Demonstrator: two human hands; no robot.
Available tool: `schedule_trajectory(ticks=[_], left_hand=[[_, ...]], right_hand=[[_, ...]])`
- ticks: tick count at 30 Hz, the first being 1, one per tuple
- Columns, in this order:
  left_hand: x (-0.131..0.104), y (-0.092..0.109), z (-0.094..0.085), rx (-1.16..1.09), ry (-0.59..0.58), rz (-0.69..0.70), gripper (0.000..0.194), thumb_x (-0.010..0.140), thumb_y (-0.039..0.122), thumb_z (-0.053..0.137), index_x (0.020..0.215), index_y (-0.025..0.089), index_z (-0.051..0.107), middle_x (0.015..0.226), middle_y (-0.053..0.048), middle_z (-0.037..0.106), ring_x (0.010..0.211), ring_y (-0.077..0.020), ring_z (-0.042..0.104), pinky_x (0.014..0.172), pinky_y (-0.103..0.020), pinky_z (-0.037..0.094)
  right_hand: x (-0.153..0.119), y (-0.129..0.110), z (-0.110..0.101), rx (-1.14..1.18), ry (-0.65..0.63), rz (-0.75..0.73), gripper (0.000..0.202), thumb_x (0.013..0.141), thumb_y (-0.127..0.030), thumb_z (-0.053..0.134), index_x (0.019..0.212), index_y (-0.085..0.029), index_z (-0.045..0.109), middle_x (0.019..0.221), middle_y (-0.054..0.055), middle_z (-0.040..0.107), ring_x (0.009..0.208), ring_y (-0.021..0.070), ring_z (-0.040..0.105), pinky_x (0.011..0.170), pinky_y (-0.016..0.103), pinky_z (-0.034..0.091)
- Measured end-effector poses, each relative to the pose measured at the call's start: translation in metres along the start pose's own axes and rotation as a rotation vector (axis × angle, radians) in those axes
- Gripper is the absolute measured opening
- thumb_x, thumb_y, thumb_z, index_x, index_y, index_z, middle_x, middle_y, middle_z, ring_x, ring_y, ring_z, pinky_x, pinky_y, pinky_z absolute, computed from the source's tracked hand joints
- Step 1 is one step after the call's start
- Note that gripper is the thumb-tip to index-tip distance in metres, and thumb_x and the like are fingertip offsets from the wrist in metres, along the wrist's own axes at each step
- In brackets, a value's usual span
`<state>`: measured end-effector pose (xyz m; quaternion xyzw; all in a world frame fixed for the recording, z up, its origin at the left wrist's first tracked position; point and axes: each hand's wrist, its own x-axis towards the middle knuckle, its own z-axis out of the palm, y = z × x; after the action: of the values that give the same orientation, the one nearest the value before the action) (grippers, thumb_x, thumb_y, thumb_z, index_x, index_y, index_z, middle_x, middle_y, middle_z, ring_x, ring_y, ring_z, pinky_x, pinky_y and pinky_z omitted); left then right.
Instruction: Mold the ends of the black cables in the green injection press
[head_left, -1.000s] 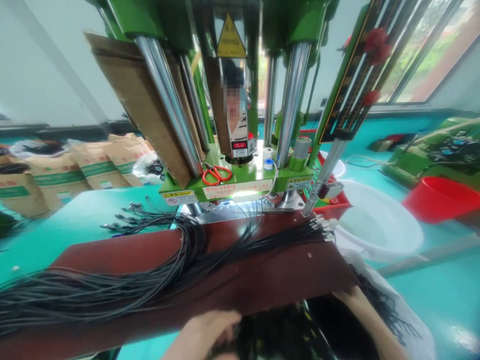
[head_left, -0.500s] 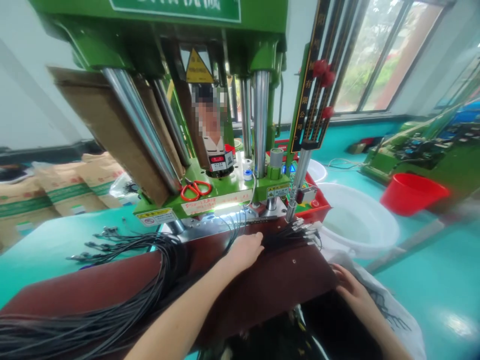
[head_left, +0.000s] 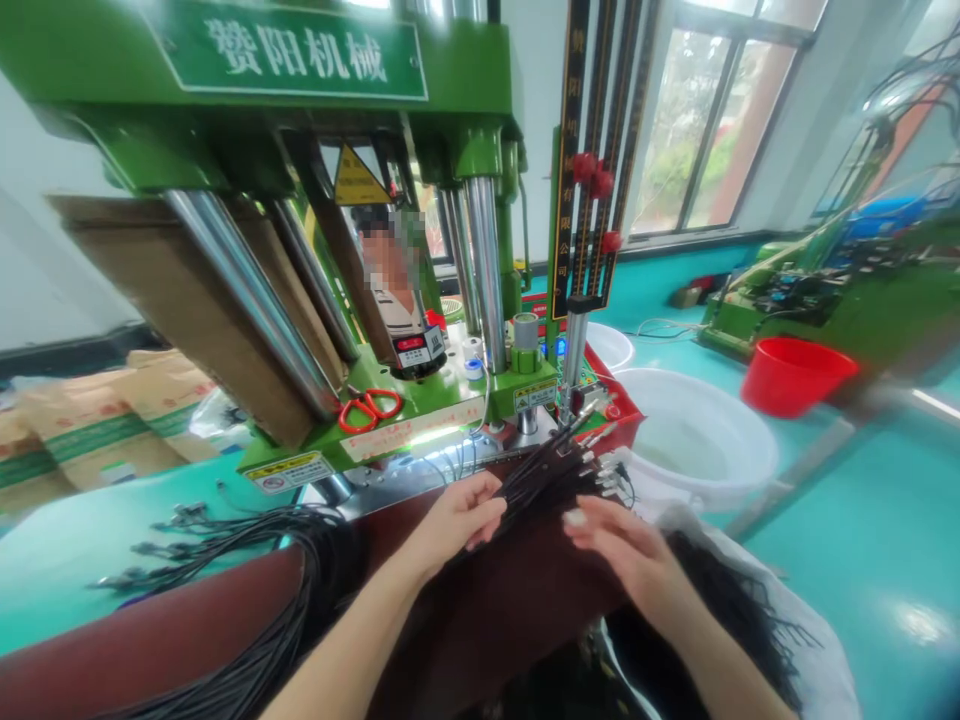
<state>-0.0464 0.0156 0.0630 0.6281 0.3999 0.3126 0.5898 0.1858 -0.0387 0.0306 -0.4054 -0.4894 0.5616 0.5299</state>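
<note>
My left hand is closed around a bundle of black cables. The cables point away to the upper right, with metal-looking tips, and are raised off the brown board. To the right, my right hand hovers over the board, fingers stretched toward the bundle and apart from it. A small whitish spot shows at its fingertips; I cannot make out what it is. Beyond that hand, more cable ends with pale connectors lie at the board's far right corner. A second bunch of black cables drapes over the board's left part.
A green press with steel columns stands ahead, red-handled scissors on its bed. At right are a white tub, a red bucket and a white sack of black cables. A person is partly visible behind the press.
My left hand has closed on the cable bundle and lifted its far ends. The right hand has come from the board's right edge to above the board. The view has shifted slightly.
</note>
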Motion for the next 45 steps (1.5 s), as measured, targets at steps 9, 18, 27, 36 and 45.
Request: schedule_trajectory(ticks=[9, 18, 27, 36, 45], left_hand=[[-0.004, -0.001, 0.003, 0.061, -0.049, 0.037, 0.031, 0.079, 0.045, 0.047, 0.072, 0.015, 0.046, 0.041, 0.008, 0.038, 0.035, -0.0025, 0.025, 0.036, -0.016, 0.016], [0.02, 0.011, 0.027, 0.206, -0.077, 0.062, 0.027, 0.079, 0.039, 0.046, 0.071, 0.014, 0.048, 0.063, 0.001, 0.054, 0.048, -0.0053, 0.045, 0.043, -0.016, 0.031], [0.032, 0.025, 0.039, 0.069, -0.154, -0.047, 0.022, 0.075, 0.035, 0.052, 0.076, 0.014, 0.05, 0.071, -0.003, 0.06, 0.053, -0.0083, 0.053, 0.046, -0.018, 0.038], [0.033, 0.021, 0.041, 0.007, -0.15, -0.042, 0.029, 0.076, 0.042, 0.052, 0.072, 0.013, 0.052, 0.061, -0.002, 0.061, 0.036, -0.0037, 0.042, 0.037, -0.016, 0.029], [0.035, 0.015, 0.048, 0.01, -0.106, -0.052, 0.032, 0.078, 0.045, 0.049, 0.079, 0.014, 0.054, 0.06, -0.002, 0.06, 0.037, -0.0054, 0.046, 0.035, -0.015, 0.027]], right_hand=[[0.043, -0.003, 0.049, 0.461, -0.138, -0.09, 0.026, 0.074, -0.023, 0.065, 0.099, -0.025, 0.062, 0.088, 0.002, 0.064, 0.082, 0.0181, 0.058, 0.077, 0.035, 0.044], [0.048, -0.012, 0.035, 0.27, 0.078, -0.153, 0.017, 0.077, -0.03, 0.062, 0.092, -0.023, 0.065, 0.084, 0.001, 0.064, 0.078, 0.0159, 0.056, 0.077, 0.032, 0.043], [0.046, -0.001, 0.009, 0.168, 0.139, -0.077, 0.04, 0.083, -0.049, 0.047, 0.107, -0.021, 0.061, 0.097, 0.006, 0.064, 0.085, 0.0208, 0.058, 0.082, 0.039, 0.042], [0.046, -0.021, 0.0, 0.342, 0.074, -0.138, 0.016, 0.077, -0.033, 0.061, 0.086, -0.02, 0.066, 0.077, 0.003, 0.066, 0.077, 0.0184, 0.059, 0.076, 0.034, 0.044], [0.045, -0.009, 0.015, 0.406, 0.128, -0.115, 0.012, 0.066, -0.023, 0.07, 0.075, -0.018, 0.063, 0.068, -0.001, 0.061, 0.066, 0.0136, 0.054, 0.068, 0.029, 0.042]])
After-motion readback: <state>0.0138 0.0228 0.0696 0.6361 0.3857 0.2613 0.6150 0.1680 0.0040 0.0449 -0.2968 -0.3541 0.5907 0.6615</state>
